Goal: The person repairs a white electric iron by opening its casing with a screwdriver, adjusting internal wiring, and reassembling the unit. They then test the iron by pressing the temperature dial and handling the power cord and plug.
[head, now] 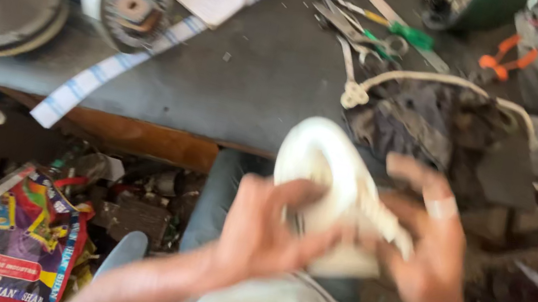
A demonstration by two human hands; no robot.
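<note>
Both my hands hold a white round plastic part (325,165) with a ribbed edge, over my lap in front of the workbench. My left hand (261,234) grips its lower left side with fingers curled over it. My right hand (430,238), with a pale band on one finger, holds the right side, fingers spread along the rim. The picture is blurred by motion, so the part's details are unclear.
The dark workbench (252,82) carries a round motor part (129,5), a striped tape strip (114,65), scissors and green-handled tools (385,35), white cord (436,81) and a dark rag pile (436,121). A colourful bag (21,240) and scrap lie on the floor at left.
</note>
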